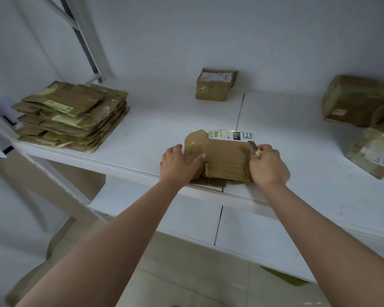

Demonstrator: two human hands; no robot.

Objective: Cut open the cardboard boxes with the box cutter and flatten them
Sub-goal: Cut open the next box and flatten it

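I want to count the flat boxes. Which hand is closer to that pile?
Left. The left hand presses the box on the pile's side; the right hand, gripping the box cutter, is farther away.

Flattened stack (72, 116) far left on shelf (297, 138), box (222, 156) centre front, boxes (359, 100) right

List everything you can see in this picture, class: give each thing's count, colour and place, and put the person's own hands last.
box being cut: one, brown, front edge of shelf, between the hands
box cutter: one, yellow handle, silver blade, at the box's right side
stack of flattened boxes: one, brown and green, left on shelf
uncut boxes: three, brown; one at the back, two at the right
shelf: one, white
left hand: presses the box's left side
right hand: grips the box cutter
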